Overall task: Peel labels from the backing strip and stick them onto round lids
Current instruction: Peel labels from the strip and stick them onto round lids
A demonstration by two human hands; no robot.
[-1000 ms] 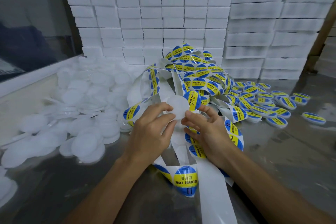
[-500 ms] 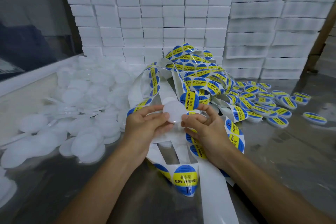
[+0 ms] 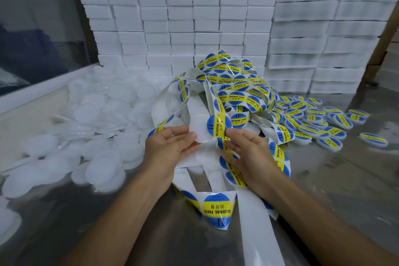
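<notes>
A wall of stacked white foam blocks (image 3: 194,28) fills the view from ten to two o'clock, standing on a reflective metal table (image 3: 323,179) that spreads across the lower half. At nine o'clock a wide heap of plain white round lids (image 3: 90,127) lies on the table, many overlapping. Around twelve to one o'clock of the hands, a loose tangle of white backing strip (image 3: 233,93) carries round blue-and-yellow labels printed "SOLDERING PASTE", and one bare length of it runs down toward six o'clock. At three o'clock a smaller spread of labelled lids (image 3: 319,123) lies flat, well apart from the plain heap. The left hand (image 3: 168,147) pinches a single white lid (image 3: 199,129) at its left edge, thumb on the near face and fingers curled behind it, holding it tilted above the strip. The right hand (image 3: 250,153) has its fingers half curled with the thumb and forefinger at the edge of one label (image 3: 217,125), which overlaps the right part of the held lid; whether that label is fully free of the strip is hard to tell from here.
</notes>
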